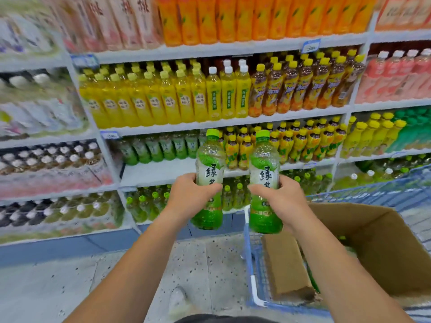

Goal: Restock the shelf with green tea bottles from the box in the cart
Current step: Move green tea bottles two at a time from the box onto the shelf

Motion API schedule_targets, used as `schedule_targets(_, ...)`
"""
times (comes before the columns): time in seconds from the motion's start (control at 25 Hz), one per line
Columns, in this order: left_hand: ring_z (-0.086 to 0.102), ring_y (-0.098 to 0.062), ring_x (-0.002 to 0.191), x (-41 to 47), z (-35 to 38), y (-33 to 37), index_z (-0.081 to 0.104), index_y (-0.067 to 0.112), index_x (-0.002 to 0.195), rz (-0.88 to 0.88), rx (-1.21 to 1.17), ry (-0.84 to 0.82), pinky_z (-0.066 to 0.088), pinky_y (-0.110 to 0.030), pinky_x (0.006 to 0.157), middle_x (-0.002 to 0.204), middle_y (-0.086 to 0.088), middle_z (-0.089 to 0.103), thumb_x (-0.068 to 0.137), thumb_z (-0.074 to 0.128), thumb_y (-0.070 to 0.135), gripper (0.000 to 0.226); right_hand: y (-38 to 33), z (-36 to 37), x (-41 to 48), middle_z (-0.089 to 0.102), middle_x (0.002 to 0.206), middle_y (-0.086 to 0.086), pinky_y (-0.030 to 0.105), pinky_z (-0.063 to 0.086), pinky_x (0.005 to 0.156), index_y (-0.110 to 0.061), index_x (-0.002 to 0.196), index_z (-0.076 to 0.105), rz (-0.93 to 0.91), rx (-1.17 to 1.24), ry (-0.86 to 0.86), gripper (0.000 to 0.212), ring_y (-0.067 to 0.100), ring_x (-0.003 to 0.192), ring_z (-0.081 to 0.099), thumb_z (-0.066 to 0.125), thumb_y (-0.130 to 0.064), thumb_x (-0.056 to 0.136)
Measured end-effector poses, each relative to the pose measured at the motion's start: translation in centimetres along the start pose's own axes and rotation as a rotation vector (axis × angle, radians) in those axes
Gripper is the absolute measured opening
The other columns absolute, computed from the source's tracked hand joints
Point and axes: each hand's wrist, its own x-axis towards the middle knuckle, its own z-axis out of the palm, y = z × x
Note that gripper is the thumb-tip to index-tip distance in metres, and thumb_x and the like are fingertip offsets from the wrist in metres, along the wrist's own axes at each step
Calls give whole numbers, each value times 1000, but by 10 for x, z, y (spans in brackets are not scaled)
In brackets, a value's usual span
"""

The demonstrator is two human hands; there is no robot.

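Head view: hands in middle of frame
Left hand: fingers curled round left green tea bottle
Right hand: fingers curled round right green tea bottle
Box: in cart, lower right

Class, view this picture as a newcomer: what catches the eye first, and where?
At centre, the left hand grips one green tea bottle and the right hand a second bottle. Behind them the shelf shows a bare patch beside shelved green bottles; a cardboard box sits in the blue cart, lower right.
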Motion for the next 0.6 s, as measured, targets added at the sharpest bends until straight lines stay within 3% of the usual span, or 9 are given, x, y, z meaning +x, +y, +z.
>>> schedule_targets(0.2,74,-28,79,8,-71,-31,73,14,83,-15,-49,120,60,-49,72,79,-6,75,75,81,25,16,-32,75,3,75,92,-2,46,60,80,-22,101,69,-71,-61,-101,33,21,85,72,87,-26,73)
schedule_targets(0.32,73,-23,72,21,-125,-53,71,16,83,-20,-65,178,61,-44,66,76,-4,74,76,81,25,15,-50,132,14,75,93,-3,47,60,80,-25,99,68,-101,-85,-160,31,20,85,72,86,-27,74)
schedule_targets(0.4,71,-23,67,36,-161,-68,70,15,84,-21,-73,199,57,-40,60,74,-3,74,78,81,25,16,-62,173,20,74,94,-4,40,59,75,-24,100,67,-131,-106,-191,32,17,85,70,86,-27,74)
schedule_targets(0.48,72,-22,69,58,-197,-86,72,16,87,-20,-68,220,59,-41,63,77,-2,75,74,82,29,21,-70,217,29,73,95,-3,34,57,71,-24,100,66,-157,-120,-223,31,15,85,69,85,-27,75)
schedule_targets(0.6,75,-19,74,92,-245,-109,72,19,89,-29,-53,210,63,-46,71,81,1,77,75,83,28,20,-75,281,49,73,93,-4,37,58,74,-27,92,65,-161,-135,-224,28,16,84,69,85,-27,74)
